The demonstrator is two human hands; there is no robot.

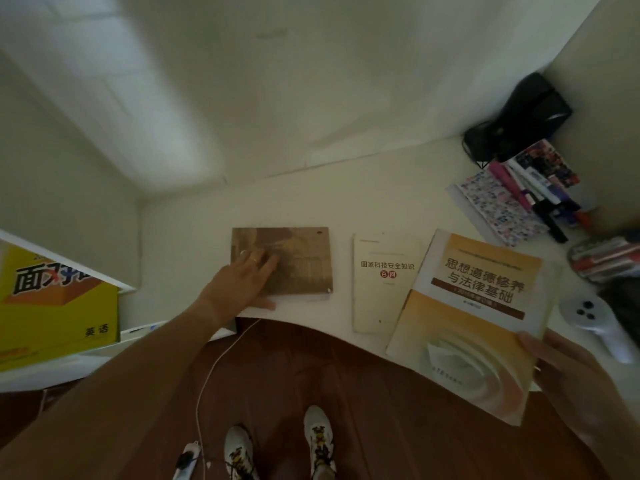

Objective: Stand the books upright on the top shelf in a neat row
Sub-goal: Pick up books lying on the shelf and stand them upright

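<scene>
Books first: three lie flat on the white table in a loose row, so none is upright yet; brown book on the left, pale booklet in the middle, orange book on the right, hanging over the table edge and overlapping the booklet's corner; left hand rests flat on the brown one, fingers straight, thumb at its near edge, probably about to lift it; right hand grips the orange book's lower right corner, thumb on the cover, looks like a pick-up; one yellow book sits in a shelf at far left, whether that's the top shelf I can't tell; far right there's a leaning pile of more books, too jumbled to count, plus one black bag and one white controller.
</scene>
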